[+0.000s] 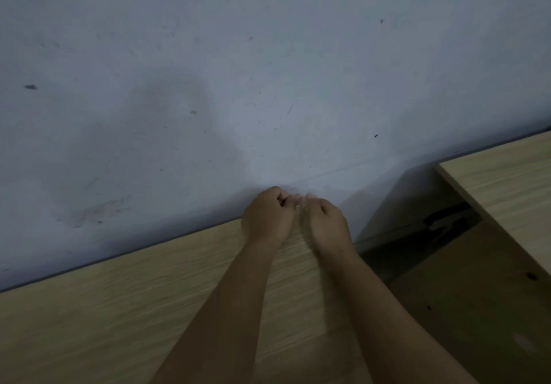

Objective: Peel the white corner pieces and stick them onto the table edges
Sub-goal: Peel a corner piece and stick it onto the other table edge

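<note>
Your left hand (pixel 266 216) and right hand (pixel 324 219) meet fingertip to fingertip over the far edge of the table (pixel 119 309), right against the wall (pixel 268 55). Both hands have curled fingers. A tiny pale speck, the piece (pixel 297 204), shows between the fingertips; you seem to pinch it from both sides, but the right fingertips are motion-blurred, so the grip is uncertain. Its shape, colour detail, long axis and facing cannot be read: too small, mostly hidden by your fingers.

Around: light wood-grain tabletop; grey-white scuffed wall behind; a second table (pixel 507 180) at right, separated by a dark gap with floor (pixel 465 294) below. Your forearms cross the tabletop near its right end.
</note>
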